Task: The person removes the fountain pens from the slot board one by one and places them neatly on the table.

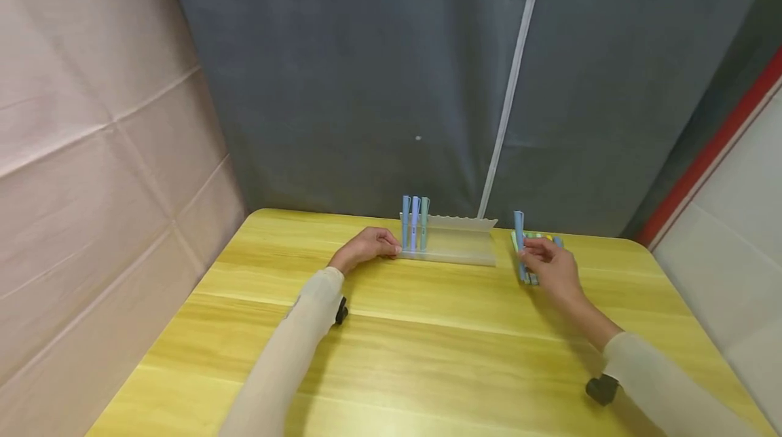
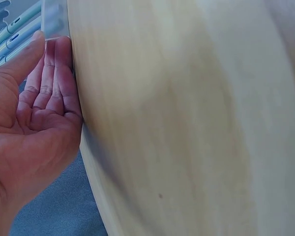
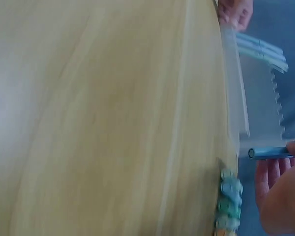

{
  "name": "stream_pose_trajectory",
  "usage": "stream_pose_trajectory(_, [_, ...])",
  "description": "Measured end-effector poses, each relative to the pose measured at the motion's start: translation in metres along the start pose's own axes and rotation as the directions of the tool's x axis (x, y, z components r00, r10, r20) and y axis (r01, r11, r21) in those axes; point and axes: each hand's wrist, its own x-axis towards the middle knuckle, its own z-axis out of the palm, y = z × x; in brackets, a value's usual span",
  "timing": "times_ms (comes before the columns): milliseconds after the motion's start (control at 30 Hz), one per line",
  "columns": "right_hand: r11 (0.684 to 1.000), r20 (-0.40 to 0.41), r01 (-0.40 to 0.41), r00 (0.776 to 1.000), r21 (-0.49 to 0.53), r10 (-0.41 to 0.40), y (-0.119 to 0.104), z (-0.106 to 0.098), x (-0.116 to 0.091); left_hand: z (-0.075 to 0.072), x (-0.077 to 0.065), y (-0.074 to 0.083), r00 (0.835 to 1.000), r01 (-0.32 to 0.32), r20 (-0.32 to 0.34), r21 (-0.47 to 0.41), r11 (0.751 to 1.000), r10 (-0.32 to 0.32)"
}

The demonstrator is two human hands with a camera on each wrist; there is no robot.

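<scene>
A clear plastic pen rack (image 1: 461,240) with a scalloped top edge stands near the table's far edge. In its left end are three capped pens, one blue (image 1: 406,223), one lavender (image 1: 415,223) and one green (image 1: 424,223), side by side and upright. My left hand (image 1: 369,245) holds the rack's lower left corner, thumb in front and fingers behind in the left wrist view. Right of the rack, my right hand (image 1: 552,267) pinches a blue pen (image 1: 519,226) upright, its end showing in the right wrist view. Beneath that hand lies a row of pens (image 3: 229,206), partly hidden.
The wooden table (image 1: 379,355) reaches back to a dark grey curtain (image 1: 342,84). A pale cloth wall (image 1: 110,186) stands at the left, and a white panel with a red edge (image 1: 715,148) at the right.
</scene>
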Motion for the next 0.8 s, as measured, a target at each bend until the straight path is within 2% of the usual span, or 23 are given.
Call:
stream_pose_trajectory(133, [0.998, 0.0, -0.056, 0.998, 0.019, 0.056, 0.011, -0.019, 0.003, 0.001, 0.003, 0.0, 1.0, 0.006, 0.005, -0.009, 1.0, -0.006])
stream_pose_trajectory(367, [0.994, -0.054, -0.096, 0.994, 0.051, 0.099, 0.034, -0.051, 0.01, 0.001, 0.003, 0.0, 1.0, 0.013, 0.005, -0.017, 1.0, -0.013])
stream_pose_trajectory(600, [0.98, -0.066, -0.194, 0.979, -0.052, 0.191, 0.047, -0.076, 0.014, 0.002, 0.003, 0.001, 1.0, 0.013, 0.006, -0.016, 1.0, -0.013])
stream_pose_trajectory(800, [0.95, -0.053, -0.26, 0.966, -0.171, 0.254, 0.054, -0.093, 0.014, 0.002, 0.003, 0.002, 1.0, 0.012, 0.012, -0.011, 1.0, -0.012])
